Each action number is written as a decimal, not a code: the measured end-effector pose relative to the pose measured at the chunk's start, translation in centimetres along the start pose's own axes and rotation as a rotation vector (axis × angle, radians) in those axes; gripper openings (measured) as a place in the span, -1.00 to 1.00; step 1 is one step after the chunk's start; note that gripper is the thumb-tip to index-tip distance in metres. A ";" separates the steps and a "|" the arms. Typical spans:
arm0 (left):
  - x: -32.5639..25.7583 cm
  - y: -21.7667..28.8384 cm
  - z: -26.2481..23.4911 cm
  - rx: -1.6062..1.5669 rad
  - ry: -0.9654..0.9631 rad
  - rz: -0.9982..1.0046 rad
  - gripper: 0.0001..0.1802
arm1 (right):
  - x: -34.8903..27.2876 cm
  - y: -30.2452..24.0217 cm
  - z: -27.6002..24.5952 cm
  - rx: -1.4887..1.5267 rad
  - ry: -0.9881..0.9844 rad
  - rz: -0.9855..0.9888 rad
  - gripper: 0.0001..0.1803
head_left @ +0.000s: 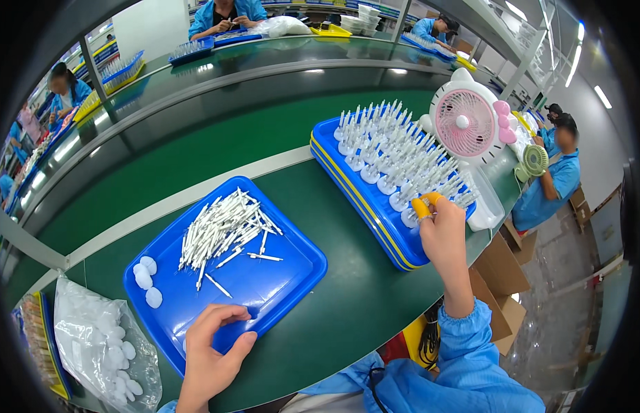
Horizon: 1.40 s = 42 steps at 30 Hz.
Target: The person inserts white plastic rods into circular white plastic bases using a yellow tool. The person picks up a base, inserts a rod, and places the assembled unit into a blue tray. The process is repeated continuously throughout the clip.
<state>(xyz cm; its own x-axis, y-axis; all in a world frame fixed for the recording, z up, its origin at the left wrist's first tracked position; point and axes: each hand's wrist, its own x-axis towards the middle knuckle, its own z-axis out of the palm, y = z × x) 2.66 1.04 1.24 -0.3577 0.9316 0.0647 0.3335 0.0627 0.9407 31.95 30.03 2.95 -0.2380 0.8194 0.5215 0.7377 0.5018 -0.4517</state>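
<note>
My right hand (440, 230), with yellow finger cots on its thumb and forefinger, pinches at the near corner of a stacked blue tray (395, 251). Just below its fingertips is a round translucent base (408, 219); the fingers largely cover the thin white stick there. Rows of similar white sticks (395, 148) stand upright on round bases across that tray. My left hand (215, 344) is over the near edge of another blue tray (285, 282), fingers curved, thumb apart, seemingly holding nothing. That tray bears a heap of loose white sticks (223, 227) and several white discs (153, 297).
At the left, a clear plastic bag (93, 337) contains more white discs. A pink and white fan (464, 120) stands behind the stacked trays, near a clear plastic box (485, 199). Cardboard boxes (499, 275) are at the right. Beyond the rail (217, 180), co-workers sit at other benches.
</note>
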 end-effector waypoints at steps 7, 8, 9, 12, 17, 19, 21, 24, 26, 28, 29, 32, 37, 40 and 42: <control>0.0 1.0 -0.1 0.068 0.070 -0.014 -0.66 | -1.0 -1.0 0.1 0.020 0.159 0.045 -0.73; 0.0 0.9 -0.4 0.089 0.095 -0.025 -0.67 | -1.6 -2.8 -0.7 0.027 0.170 0.088 -0.72; 0.0 0.9 -0.5 0.114 0.116 -0.041 -0.68 | -2.3 -4.1 -1.1 0.035 0.175 0.137 -0.72; 0.8 0.5 -1.1 0.303 0.268 -0.014 -0.70 | -4.2 -7.8 0.5 0.255 -0.144 -0.290 -0.72; -0.5 1.4 -3.5 0.601 0.372 -0.151 -0.75 | -4.7 -13.1 6.3 0.315 -0.582 -0.611 -0.77; -1.5 1.8 -4.5 0.648 0.280 -0.203 -0.73 | -4.0 -14.1 7.9 0.235 -0.541 -0.624 -0.77; -2.9 1.6 -5.2 0.728 0.191 -0.243 -0.71 | -3.9 -14.9 9.8 0.201 -0.524 -0.657 -0.76; -3.6 1.6 -5.4 0.772 0.091 -0.239 -0.72 | -4.3 -15.0 11.5 0.215 -0.565 -0.699 -0.69; -3.6 1.8 -5.7 0.783 0.032 -0.218 -0.72 | -4.8 -15.3 11.3 0.266 -0.546 -0.705 -0.69; -3.7 1.3 -6.0 0.634 -0.003 -0.211 -0.72 | -5.1 -15.9 10.7 0.362 -0.565 -0.698 -0.68; -3.5 1.0 -6.2 0.563 -0.018 -0.190 -0.71 | -5.4 -16.0 9.8 0.417 -0.594 -0.682 -0.68; -1.3 1.3 -5.2 0.314 0.032 -0.284 -0.67 | -5.9 -17.6 7.1 0.583 -0.726 -0.603 -0.67; 0.3 0.2 -3.8 -0.285 -0.027 -0.366 -0.69 | -6.9 -18.9 6.6 0.762 -0.751 -0.579 -0.63; 0.8 -0.6 -2.6 -0.395 -0.039 -0.347 -0.70 | -7.3 -18.4 7.1 0.749 -0.701 -0.550 -0.62; 0.9 -1.0 -1.9 -0.436 -0.015 -0.346 -0.71 | -7.4 -18.4 7.4 0.736 -0.656 -0.571 -0.70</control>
<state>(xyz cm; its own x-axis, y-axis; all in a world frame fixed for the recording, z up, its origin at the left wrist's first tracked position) 0.35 1.14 1.04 -0.3689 0.8881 -0.2743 -0.1944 0.2148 0.9571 15.51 16.77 2.02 -0.8643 0.2976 0.4055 -0.0825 0.7113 -0.6980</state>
